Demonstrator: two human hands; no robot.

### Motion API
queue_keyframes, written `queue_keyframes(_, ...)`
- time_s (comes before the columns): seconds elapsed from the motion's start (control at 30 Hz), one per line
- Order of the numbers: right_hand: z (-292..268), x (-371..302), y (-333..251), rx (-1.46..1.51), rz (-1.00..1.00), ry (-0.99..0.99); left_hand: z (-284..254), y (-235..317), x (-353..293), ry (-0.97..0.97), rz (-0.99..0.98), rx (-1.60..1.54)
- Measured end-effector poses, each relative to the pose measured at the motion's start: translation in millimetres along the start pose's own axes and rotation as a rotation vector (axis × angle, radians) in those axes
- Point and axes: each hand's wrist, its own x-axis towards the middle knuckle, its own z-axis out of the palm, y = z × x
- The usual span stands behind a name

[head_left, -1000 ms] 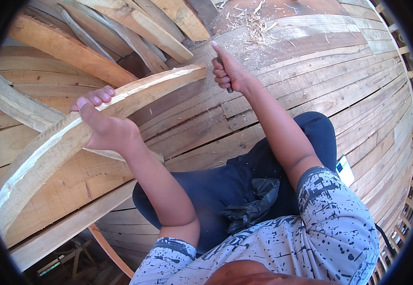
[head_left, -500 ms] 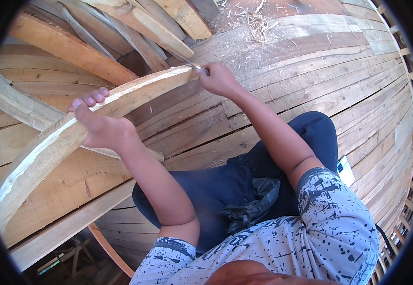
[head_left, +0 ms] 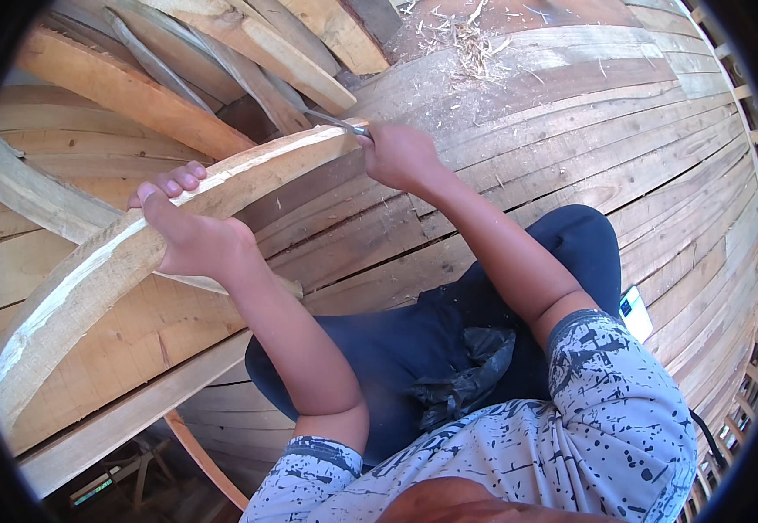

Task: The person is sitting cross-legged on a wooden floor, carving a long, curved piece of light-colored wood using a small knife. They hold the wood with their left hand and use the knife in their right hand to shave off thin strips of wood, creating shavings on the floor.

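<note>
Planked wood floor (head_left: 571,113) — hands grip curved rough-hewn timber (head_left: 135,253), blade (head_left: 337,123).

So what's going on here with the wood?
A person sits on curved wooden planking, working on a long curved timber piece. The left hand grips the timber around its middle, holding it steady. The right hand holds a metal blade tool against the timber's far end, where the wood looks freshly cut and pale. Wood shavings lie scattered on the planks beyond, and more rough timbers are stacked nearby.
</note>
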Motion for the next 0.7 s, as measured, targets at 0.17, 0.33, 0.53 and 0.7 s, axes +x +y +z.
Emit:
queue_keyframes(0.17,12.8,12.1,28.3,-0.036,0.032,-0.013,11.2,0.7,-7.1,0.068,-0.03,0.006)
queue_keyframes(0.33,24.8,12.6,39.8,-0.008,0.081,0.04,17.5,1.8,-11.5,0.083,-0.008,0.029)
queue_keyframes(0.53,16.5,5.0,24.5,-0.002,-0.005,0.071,7.8,-1.1,-5.3,0.086,-0.012,0.026)
queue_keyframes(0.7,10.5,1.6,10.2,-0.043,-0.029,0.051,-3.6,-3.1,-1.8,0.057,-0.016,0.034)
